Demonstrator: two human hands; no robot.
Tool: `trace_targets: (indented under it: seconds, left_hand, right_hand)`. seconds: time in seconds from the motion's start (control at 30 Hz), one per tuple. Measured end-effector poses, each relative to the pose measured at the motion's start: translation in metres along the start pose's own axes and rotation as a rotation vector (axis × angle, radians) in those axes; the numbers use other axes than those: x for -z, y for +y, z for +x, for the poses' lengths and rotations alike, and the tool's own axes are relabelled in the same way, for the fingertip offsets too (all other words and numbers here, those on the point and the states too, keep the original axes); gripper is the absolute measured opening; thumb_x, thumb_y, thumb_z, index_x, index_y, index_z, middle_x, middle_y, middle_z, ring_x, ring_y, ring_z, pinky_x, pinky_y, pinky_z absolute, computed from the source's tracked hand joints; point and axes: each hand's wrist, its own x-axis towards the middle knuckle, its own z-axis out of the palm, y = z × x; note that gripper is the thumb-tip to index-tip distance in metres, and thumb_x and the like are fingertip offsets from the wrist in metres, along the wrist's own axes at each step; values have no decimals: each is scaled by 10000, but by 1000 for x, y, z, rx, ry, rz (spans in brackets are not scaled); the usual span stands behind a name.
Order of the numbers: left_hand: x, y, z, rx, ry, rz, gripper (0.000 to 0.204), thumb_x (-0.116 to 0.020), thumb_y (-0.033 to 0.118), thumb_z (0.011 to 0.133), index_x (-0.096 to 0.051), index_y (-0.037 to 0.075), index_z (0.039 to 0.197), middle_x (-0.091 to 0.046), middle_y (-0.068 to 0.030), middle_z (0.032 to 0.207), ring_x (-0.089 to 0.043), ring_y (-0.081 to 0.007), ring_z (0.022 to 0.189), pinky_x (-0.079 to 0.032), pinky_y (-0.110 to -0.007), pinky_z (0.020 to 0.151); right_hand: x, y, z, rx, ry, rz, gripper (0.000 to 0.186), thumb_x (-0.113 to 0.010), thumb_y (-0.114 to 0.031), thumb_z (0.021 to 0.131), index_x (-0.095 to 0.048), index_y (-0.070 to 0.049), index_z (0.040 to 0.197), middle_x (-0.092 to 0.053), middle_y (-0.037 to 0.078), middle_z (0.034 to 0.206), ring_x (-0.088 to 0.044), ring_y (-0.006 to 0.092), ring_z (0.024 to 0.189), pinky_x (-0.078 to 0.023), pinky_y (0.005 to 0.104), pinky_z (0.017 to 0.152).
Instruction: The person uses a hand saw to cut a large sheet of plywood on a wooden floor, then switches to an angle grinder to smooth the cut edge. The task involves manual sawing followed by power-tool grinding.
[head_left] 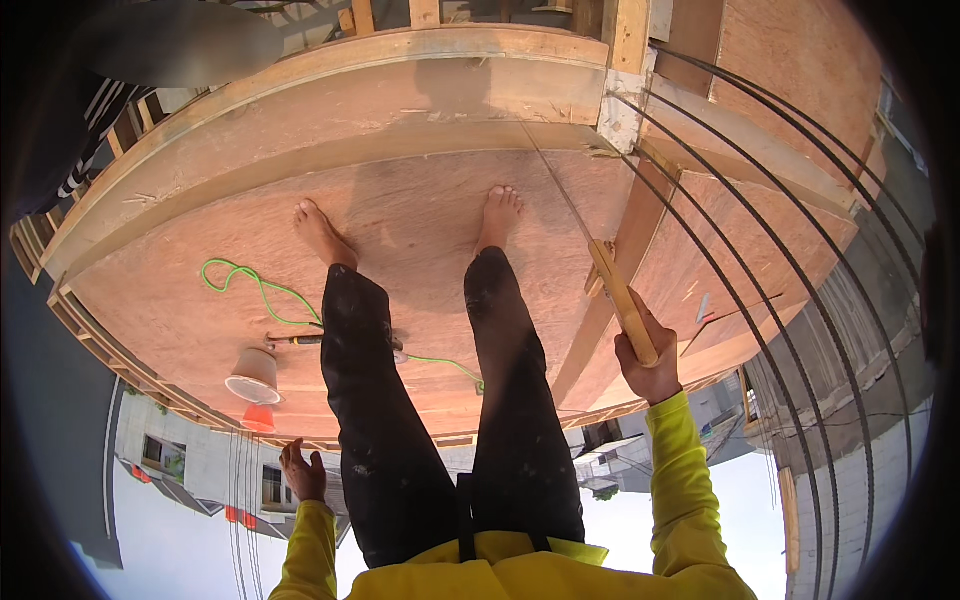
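My right hand (650, 352) is wrapped round the yellowish wooden handle of a handsaw (612, 275). Its long thin blade, seen nearly edge-on, points away over the plywood deck (420, 220) toward the raised side board. Whether the blade touches anything I cannot tell. Low at the left, my left hand (303, 470) hangs with nothing in it, fingers somewhat apart. My bare feet stand apart on the deck. By my left leg lie a hammer (295, 340), partly hidden behind the leg, and a looped green cord (262, 282).
Steel bars (790, 200) arch along the right, near a concrete post (622, 115). A raised side board (400, 95) runs across the far side. A whitish bucket (253, 374) and a red-orange container (258, 418) are at the left. A person's striped clothing (100, 110) shows top left.
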Motion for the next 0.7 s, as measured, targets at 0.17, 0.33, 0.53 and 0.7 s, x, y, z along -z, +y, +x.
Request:
trace_targets:
  seconds: [0.17, 0.33, 0.53, 0.7]
  left_hand:
    - [0, 51, 36, -129, 19, -97, 460, -692, 75, 811, -580, 16, 1253, -616, -203, 1200, -537, -408, 1176, -424, -513, 1048]
    - [29, 9, -18, 84, -20, 56, 420, -667, 46, 785, -607, 5, 1198, -617, -200, 1176, -540, -409, 1146, -433, -522, 1032]
    - [-3, 31, 44, -63, 114, 47, 416, -674, 66, 823, -590, 0, 1224, -619, -215, 1197, -551, -427, 1155, -439, -527, 1029]
    - [-15, 82, 22, -80, 41, -142, 410, -672, 100, 848, -600, 22, 1244, -628, -214, 1216, -559, -418, 1181, -440, -513, 1044]
  right_hand:
    - [-21, 27, 93, -131, -12, 87, 679, -602, 53, 829, -506, -7, 1498, -682, 75, 850, -627, 115, 718, -537, 257, 729]
    - [-8, 40, 22, -2, 7, 54, 682, -601, 62, 815, -492, 45, 1488, -749, 144, 1045, -684, 125, 814, -552, 273, 790]
    - [2, 50, 79, 7, 52, 56, 678, -595, 61, 813, -515, 9, 1484, -747, 160, 1048, -694, 159, 770, -555, 275, 760]
    - [-13, 40, 57, 307, 151, -10, 675, -601, 46, 821, -516, -7, 1489, -721, 150, 954, -673, 188, 709, -551, 291, 710]
